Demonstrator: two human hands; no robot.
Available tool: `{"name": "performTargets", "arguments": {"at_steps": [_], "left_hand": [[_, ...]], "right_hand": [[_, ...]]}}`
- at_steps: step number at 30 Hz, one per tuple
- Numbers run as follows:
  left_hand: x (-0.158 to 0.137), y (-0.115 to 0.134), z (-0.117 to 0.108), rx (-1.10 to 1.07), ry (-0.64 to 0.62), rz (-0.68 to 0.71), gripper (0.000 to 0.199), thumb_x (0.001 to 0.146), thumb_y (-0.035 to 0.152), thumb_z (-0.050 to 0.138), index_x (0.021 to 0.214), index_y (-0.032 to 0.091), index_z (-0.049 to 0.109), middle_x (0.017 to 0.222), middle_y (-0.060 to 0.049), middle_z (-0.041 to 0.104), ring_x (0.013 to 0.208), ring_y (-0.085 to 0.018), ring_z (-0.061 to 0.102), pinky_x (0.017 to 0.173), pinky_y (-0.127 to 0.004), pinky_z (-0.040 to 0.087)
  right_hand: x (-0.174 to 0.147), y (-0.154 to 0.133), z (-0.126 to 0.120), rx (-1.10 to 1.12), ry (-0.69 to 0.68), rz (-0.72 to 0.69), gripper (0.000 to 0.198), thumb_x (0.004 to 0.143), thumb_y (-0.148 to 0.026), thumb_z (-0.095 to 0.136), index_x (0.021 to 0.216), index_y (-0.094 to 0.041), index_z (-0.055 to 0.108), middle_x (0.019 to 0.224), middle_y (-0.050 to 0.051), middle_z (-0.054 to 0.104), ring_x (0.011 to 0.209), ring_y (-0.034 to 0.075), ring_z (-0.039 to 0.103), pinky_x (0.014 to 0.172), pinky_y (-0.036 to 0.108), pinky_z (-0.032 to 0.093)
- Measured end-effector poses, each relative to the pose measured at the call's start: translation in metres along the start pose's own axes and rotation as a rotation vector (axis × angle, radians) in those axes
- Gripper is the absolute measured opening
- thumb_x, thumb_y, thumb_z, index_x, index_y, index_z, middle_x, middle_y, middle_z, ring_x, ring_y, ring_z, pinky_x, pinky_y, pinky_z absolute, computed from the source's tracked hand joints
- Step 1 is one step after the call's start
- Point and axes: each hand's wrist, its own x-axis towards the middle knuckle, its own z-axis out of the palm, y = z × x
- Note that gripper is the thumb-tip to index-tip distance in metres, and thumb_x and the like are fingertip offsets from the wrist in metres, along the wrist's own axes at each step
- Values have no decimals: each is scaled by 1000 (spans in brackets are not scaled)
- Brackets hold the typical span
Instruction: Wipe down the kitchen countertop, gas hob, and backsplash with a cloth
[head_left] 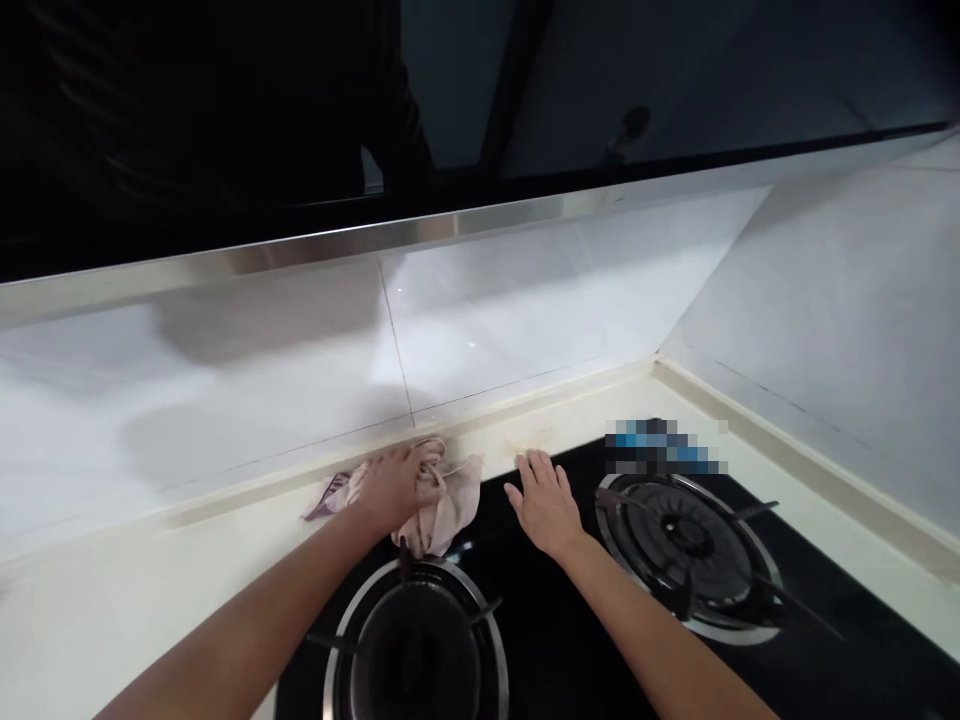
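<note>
My left hand (390, 488) is closed on a crumpled pinkish cleaning cloth (454, 505) with a purple patterned end. The cloth lies across the back edge of the black gas stove (544, 620) and the pale counter behind it. My right hand (547, 503) rests flat, fingers stretched out, at the stove's back edge between the two burners. Its fingertips reach a yellowish stain (531, 440) on the counter. Nothing is in that hand.
A left burner (416, 650) and a right burner (686, 540) have pan supports sticking up. A blurred blue item (664, 447) lies behind the right burner. The range hood's metal edge (360, 238) hangs low overhead. Tiled walls (525, 300) close off the back and right.
</note>
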Motion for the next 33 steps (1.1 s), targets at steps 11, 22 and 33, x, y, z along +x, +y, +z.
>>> {"name": "performTargets", "arguments": {"at_steps": [11, 22, 33], "left_hand": [[116, 102, 20, -194, 134, 133, 35, 102, 35, 36, 125, 23, 59, 124, -11, 65, 110, -25, 63, 95, -39, 50], [196, 163, 117, -293, -99, 561, 33, 96, 22, 46, 123, 22, 66, 151, -8, 52, 145, -23, 40, 121, -50, 28], [37, 4, 37, -263, -252, 551, 45, 102, 24, 33, 142, 30, 53, 149, -2, 55, 142, -18, 46, 121, -46, 36]], "right_hand": [[-1, -8, -1, 186, 327, 177, 36, 97, -31, 41, 115, -3, 57, 126, 28, 53, 132, 40, 39, 110, 58, 33], [6, 6, -1, 527, 518, 198, 24, 78, -4, 38, 90, -21, 51, 98, 10, 54, 97, 25, 46, 92, 46, 44], [2, 2, -11, 588, 466, 129, 25, 78, -4, 39, 92, -21, 51, 98, 9, 54, 98, 25, 49, 97, 46, 43]]}}
